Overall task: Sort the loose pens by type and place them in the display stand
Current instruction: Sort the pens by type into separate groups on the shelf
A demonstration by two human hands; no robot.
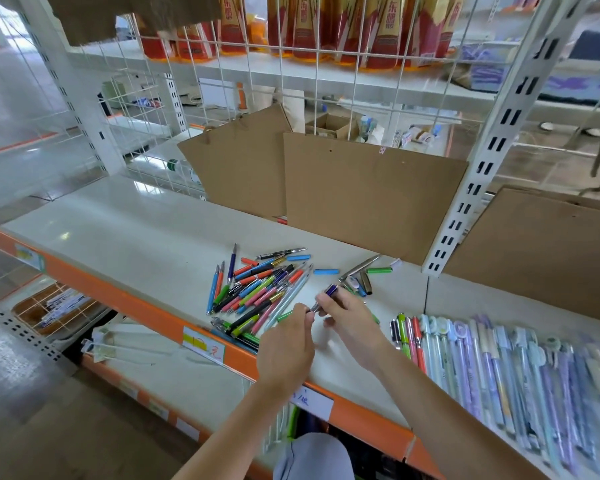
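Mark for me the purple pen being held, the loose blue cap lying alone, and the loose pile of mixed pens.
Purple metallic pen (330,292), head view: point on its purple barrel above the fingers.
Loose light-blue pen cap (326,271), head view: point on its middle.
Pile of mixed coloured pens (257,289), head view: point on the pile's centre.

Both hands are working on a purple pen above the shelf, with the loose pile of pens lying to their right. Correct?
Not quite. In the head view the loose pile lies to the left of both hands; the left hand and right hand do hold the purple pen.
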